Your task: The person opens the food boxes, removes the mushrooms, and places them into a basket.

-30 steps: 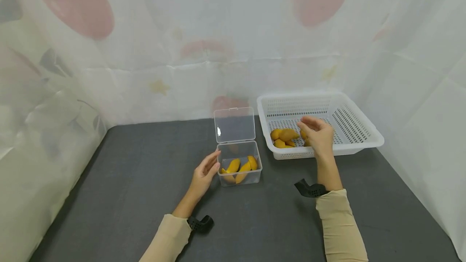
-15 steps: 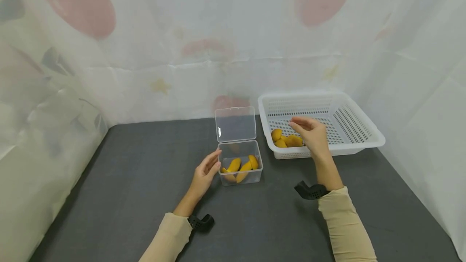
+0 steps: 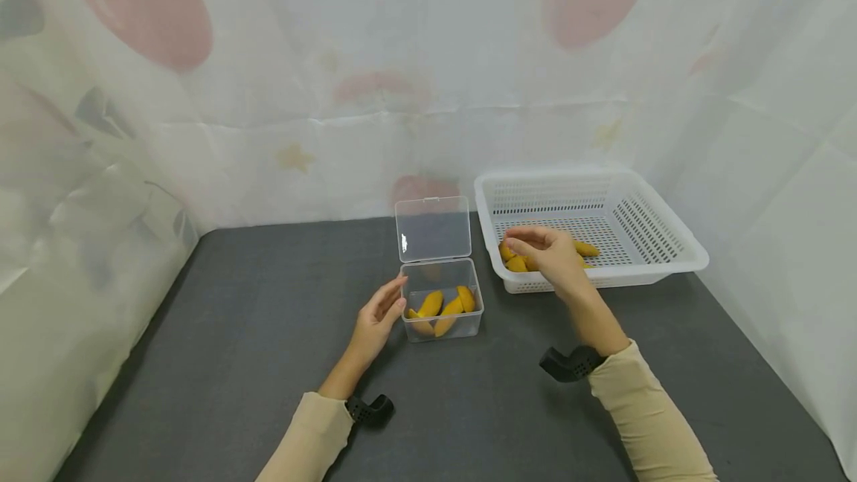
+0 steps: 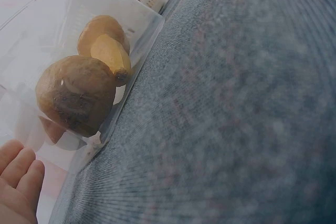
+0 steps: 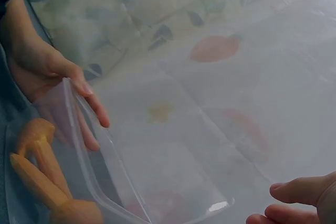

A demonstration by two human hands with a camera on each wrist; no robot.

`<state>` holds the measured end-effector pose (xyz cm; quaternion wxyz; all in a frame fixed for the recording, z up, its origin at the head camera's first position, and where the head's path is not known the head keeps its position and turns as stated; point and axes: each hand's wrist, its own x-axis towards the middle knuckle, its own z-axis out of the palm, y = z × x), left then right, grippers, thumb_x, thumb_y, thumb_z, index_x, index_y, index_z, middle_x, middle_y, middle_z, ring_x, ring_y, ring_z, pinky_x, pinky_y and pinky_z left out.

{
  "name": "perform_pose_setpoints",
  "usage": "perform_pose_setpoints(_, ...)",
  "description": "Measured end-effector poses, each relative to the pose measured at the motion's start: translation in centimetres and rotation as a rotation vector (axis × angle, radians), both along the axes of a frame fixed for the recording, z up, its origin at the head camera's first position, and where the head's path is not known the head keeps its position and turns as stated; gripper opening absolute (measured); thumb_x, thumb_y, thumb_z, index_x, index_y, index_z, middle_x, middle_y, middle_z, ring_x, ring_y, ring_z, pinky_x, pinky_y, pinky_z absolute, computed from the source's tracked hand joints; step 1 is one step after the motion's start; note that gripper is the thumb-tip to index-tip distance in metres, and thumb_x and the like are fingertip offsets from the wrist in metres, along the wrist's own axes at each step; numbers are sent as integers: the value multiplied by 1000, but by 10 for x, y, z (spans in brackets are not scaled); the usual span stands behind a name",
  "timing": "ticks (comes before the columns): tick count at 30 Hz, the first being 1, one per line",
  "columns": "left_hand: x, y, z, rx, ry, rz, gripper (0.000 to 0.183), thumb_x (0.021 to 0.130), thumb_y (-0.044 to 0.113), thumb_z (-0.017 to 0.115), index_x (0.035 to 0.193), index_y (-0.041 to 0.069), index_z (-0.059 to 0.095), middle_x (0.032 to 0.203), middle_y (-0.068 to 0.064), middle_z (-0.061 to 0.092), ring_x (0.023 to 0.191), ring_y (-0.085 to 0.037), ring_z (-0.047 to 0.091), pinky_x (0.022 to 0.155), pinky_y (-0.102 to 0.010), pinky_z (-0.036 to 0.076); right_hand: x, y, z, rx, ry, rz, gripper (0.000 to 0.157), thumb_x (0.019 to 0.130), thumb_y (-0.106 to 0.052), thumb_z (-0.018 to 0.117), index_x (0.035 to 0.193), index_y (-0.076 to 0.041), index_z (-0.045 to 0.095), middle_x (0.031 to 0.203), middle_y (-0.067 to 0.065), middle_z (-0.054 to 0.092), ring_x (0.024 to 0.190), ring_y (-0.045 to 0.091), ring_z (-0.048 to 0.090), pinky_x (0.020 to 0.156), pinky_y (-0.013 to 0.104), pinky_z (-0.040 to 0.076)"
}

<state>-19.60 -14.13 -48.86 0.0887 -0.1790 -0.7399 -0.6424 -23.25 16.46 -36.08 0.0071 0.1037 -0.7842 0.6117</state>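
A clear plastic box (image 3: 467,326) stands on the dark table with its lid (image 3: 434,230) raised at the back. Several yellow-brown mushrooms (image 3: 430,304) lie inside it; their caps and stems (image 4: 76,94) show through the wall in the left wrist view. My left hand (image 3: 372,323) rests its loosely extended fingertips against the box's left side. Over the left part of the white basket (image 3: 663,269), my right hand (image 3: 550,257) is above more mushrooms (image 3: 517,264), partly hiding them. In the right wrist view, thumb and fingers (image 5: 296,188) are apart, with nothing visible between them.
The perforated basket stands right of the box, near the back curtain (image 3: 321,80). One mushroom (image 3: 586,248) lies right of my right hand in the basket. Side curtains (image 3: 777,184) flank the table (image 3: 268,333).
My right hand has moved left and slightly down within the basket, covering some mushrooms and uncovering one to its right. The left hand and the box stay where they were.
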Motion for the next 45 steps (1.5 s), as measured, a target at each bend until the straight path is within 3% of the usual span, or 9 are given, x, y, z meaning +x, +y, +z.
perform_pose_setpoints(5, 0, 0, 1, -18, 9, 9, 41, 98, 5, 52, 138, -2, 48, 150, -25, 40, 138, -16, 42, 103, -5, 39, 3, -10, 0, 59, -6, 38, 36, 92, -20, 66, 119, 4, 65, 105, 0, 74, 88, -10, 63, 81, 11, 53)
perform_pose_setpoints(10, 0, 0, 1, -11, 16, -1, 41, 98, 4, 52, 138, -3, 48, 150, -26, 40, 138, -12, 42, 104, -5, 38, 4, -20, 0, 99, -3, 98, 33, 92, -18, 65, 119, 2, 66, 119, 23, 68, 89, -10, 63, 84, 13, 52)
perform_pose_setpoints(14, 0, 0, 0, -19, 18, 1, 41, 98, 4, 52, 138, -3, 48, 150, -26, 40, 139, -16, 42, 103, -5, 38, 5, -30, -1, 134, 8, 144, 32, 92, -18, 65, 118, 1, 66, 119, 23, 68, 90, -5, 64, 85, 17, 53)
perform_pose_setpoints(21, 1, -1, 1, -23, 12, 2, 41, 98, 5, 52, 138, -2, 47, 150, -25, 40, 139, -17, 41, 104, -5, 38, -2, -46, -11, 195, 33, 259, 29, 93, -16, 64, 115, 2, 67, 114, 21, 71, 99, 26, 69, 85, 31, 57)
perform_pose_setpoints(25, 0, -1, 1, -27, 4, 3, 41, 98, 5, 52, 139, -2, 47, 151, -24, 40, 139, -27, 40, 104, -4, 37, -6, -53, -17, 215, 42, 318, 29, 93, -16, 64, 116, 2, 67, 115, 21, 70, 104, 35, 68, 88, 37, 58)
perform_pose_setpoints(29, 0, 0, 2, -28, -7, 10, 41, 98, 6, 52, 138, -1, 48, 150, -24, 41, 138, -38, 38, 103, -4, 37, -8, -59, -19, 219, 53, 400, 29, 92, -14, 64, 116, 3, 67, 116, 22, 69, 104, 36, 68, 86, 35, 59)
perform_pose_setpoints(38, 0, 0, 1, -29, -12, 23, 40, 98, 5, 52, 137, -1, 49, 149, -25, 43, 139, -34, 40, 103, -4, 36, -17, -74, -26, 296, 129, 637, 29, 93, -9, 62, 117, 7, 65, 115, 27, 68, 105, 34, 69, 89, 28, 59)
perform_pose_setpoints(45, 1, 0, 2, -22, -23, 12, 40, 99, 6, 51, 138, -1, 48, 150, -23, 42, 139, -38, 38, 104, -5, 36, -22, -87, -31, 331, 133, 761, 32, 92, -6, 62, 118, 11, 61, 116, 30, 66, 106, 36, 68, 87, 24, 58)
